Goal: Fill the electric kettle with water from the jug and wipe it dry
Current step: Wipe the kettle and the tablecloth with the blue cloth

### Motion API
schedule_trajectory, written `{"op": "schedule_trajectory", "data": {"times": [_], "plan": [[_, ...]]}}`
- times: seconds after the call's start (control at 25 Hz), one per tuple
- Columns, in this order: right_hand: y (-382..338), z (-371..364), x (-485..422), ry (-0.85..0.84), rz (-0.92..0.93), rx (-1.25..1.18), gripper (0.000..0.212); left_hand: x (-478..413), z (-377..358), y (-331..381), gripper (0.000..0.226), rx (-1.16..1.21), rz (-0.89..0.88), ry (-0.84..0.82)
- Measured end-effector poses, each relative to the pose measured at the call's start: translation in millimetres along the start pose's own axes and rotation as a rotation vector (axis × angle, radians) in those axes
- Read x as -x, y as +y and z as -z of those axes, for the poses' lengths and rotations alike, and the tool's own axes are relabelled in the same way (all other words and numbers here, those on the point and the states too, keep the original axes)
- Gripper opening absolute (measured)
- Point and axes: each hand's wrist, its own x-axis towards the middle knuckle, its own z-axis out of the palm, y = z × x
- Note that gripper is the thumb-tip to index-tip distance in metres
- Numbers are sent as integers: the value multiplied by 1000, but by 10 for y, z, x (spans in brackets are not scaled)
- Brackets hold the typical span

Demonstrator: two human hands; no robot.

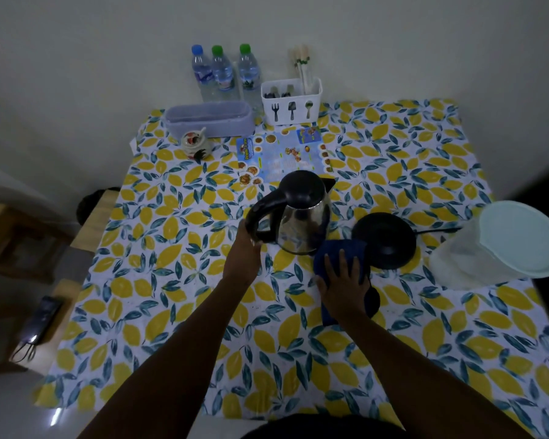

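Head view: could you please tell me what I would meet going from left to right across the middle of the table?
The left hand on the handle → kettle → kettle base → jug.

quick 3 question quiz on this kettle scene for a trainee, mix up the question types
1. True or false: the kettle is off its black base.
2. Which hand grips the kettle's handle? A) left B) right C) neither
3. Fill in: the right hand rests on a blue ____.

Key: 1 true. 2 A, the left hand. 3 cloth.
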Motion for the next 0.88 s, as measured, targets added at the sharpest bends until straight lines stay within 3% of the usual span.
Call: {"op": "schedule_trajectory", "data": {"times": [0.16,0.24,0.6,0.88], "plan": [[-22,-65,-80,-17,-20,-8,56,335,-159,-512,56,-435,35,-300],[-107,-135,-72,-30,2,8,53,547,-231,-702,52,-542,1,-305],[-372,-378,68,20,223,53,49,1203,-363,-1040,58,-536,46,-248],[-443,-589,433,-59,574,228,49,1602,-360,-1160,60,-504,64,-254]]}}
